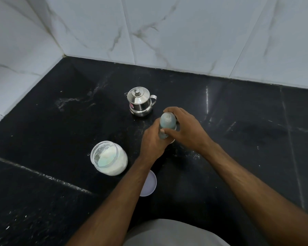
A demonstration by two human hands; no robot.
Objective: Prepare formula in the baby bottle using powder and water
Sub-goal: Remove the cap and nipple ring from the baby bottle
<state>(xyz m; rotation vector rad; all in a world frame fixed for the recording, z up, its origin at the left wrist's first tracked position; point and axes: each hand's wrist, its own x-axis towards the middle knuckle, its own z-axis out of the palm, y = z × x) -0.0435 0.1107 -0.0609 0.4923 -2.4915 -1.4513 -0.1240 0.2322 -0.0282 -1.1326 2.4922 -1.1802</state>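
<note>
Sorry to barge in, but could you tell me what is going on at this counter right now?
A person holds a baby bottle upright over the black counter with both hands: the left hand grips its body and the right hand wraps its upper part. An open jar of white powder stands to the left, its lid lying nearby. A lidded steel kettle stands behind.

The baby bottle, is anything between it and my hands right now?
No. Both hands are already on the baby bottle: the left hand wraps its lower part, the right hand grips its top. The kettle and powder jar stand apart.
</note>
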